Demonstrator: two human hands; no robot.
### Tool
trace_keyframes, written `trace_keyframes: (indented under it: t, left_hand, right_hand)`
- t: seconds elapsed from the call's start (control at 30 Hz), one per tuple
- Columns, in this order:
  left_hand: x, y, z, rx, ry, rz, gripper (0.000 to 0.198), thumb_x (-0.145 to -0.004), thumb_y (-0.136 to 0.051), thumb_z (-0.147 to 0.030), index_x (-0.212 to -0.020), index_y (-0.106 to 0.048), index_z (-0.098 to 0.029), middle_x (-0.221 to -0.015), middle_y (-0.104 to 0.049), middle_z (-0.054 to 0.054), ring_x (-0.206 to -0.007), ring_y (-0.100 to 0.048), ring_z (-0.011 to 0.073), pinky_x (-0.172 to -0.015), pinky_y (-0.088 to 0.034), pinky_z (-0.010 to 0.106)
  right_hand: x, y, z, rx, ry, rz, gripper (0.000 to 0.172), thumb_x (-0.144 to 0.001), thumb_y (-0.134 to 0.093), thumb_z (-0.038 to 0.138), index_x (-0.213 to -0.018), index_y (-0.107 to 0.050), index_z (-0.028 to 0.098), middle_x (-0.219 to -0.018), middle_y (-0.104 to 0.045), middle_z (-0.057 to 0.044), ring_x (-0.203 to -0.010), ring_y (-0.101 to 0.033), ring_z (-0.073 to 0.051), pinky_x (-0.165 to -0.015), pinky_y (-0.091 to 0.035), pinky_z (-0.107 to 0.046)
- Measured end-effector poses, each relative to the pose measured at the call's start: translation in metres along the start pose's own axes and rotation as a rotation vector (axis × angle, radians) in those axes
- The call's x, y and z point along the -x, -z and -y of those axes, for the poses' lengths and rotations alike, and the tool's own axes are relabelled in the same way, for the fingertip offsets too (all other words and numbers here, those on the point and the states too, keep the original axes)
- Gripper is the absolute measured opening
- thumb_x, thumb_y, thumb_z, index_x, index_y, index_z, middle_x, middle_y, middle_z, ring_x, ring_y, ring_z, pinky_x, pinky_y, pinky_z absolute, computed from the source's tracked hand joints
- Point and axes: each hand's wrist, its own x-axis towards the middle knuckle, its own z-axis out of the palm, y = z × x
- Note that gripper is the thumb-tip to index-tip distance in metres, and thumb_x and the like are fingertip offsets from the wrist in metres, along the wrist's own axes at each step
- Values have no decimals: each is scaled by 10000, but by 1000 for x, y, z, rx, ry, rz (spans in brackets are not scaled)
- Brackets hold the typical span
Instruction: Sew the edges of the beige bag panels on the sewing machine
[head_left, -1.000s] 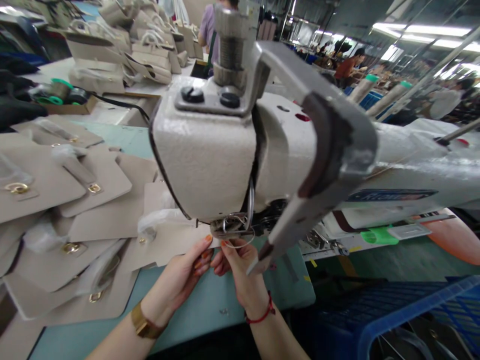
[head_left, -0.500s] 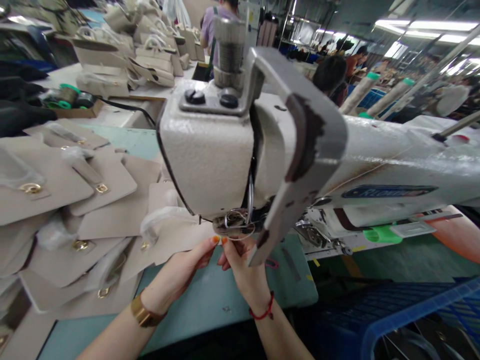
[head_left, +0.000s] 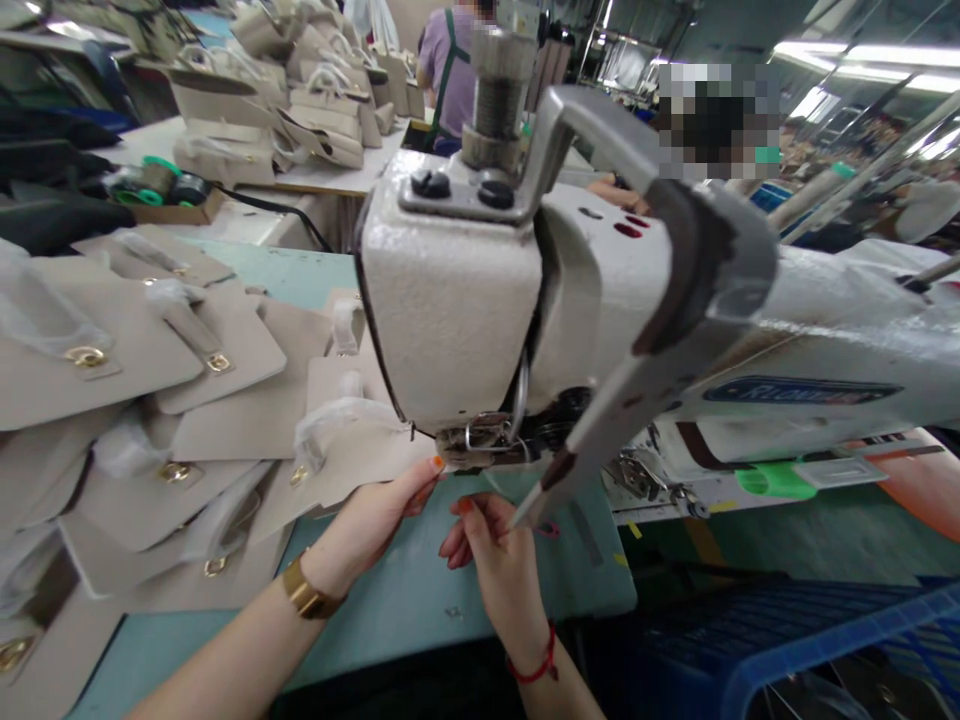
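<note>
A large off-white sewing machine (head_left: 465,300) fills the middle of the view, its head hanging over a teal table (head_left: 405,590). My left hand (head_left: 375,525) reaches up under the head, fingertips touching the metal wire guides (head_left: 480,440) there. My right hand (head_left: 491,550) is just below and right of it, thumb and forefinger pinched together, apparently on a fine thread that I cannot make out. A beige leather panel (head_left: 352,450) with a plastic-wrapped gold fitting lies just left of my left hand.
Several beige panels with gold hardware (head_left: 120,400) are stacked at the left. Finished beige bags (head_left: 262,110) stand on a far table, with a person in a purple top (head_left: 450,70) behind. A blue plastic crate (head_left: 810,640) sits at lower right. The grey lever (head_left: 645,330) juts toward me.
My hands have parted slightly; the right hand has dropped lower away from the wire guides. The view has shifted left, so the machine sits further right.
</note>
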Motion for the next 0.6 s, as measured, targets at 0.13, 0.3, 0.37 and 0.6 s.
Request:
trace_keyframes:
  t: [0.13,0.3,0.37,0.6]
  left_hand:
    - [-6,-1,-2,-16,5,22,332,-708,-703,-440,-557,-591,-166,-538,-504,-10,-515,-397,115,-488,-314,237]
    - [-1,-8,-18,-28,-39,15,339,-716,-692,-395,-513,-525,-181,-496,-419,-43,-495,-327,99,-474,-275,227]
    - [2,-11,-23,-28,-53,4,346,-708,-687,-385,-493,-502,-187,-481,-386,-52,-484,-293,96,-467,-258,229]
    - [3,-18,-24,-7,-74,-94,387,-690,-684,-384,-441,-451,-200,-449,-365,-49,-464,-278,100,-462,-243,251]
  right_hand:
    - [2,4,-6,11,-23,8,305,-911,-532,426,-852,-615,139,-560,-625,-1,-464,-544,-88,-475,-426,-174]
    - [4,5,-9,30,-44,39,296,-910,-527,411,-848,-614,134,-548,-622,0,-447,-533,-84,-459,-414,-169]
    - [5,4,-10,28,-57,65,299,-910,-525,411,-849,-613,132,-545,-625,-2,-437,-527,-81,-454,-410,-167]
    - [8,2,-11,27,-86,94,308,-911,-529,419,-845,-615,131,-543,-622,-2,-447,-530,-82,-467,-417,-169]
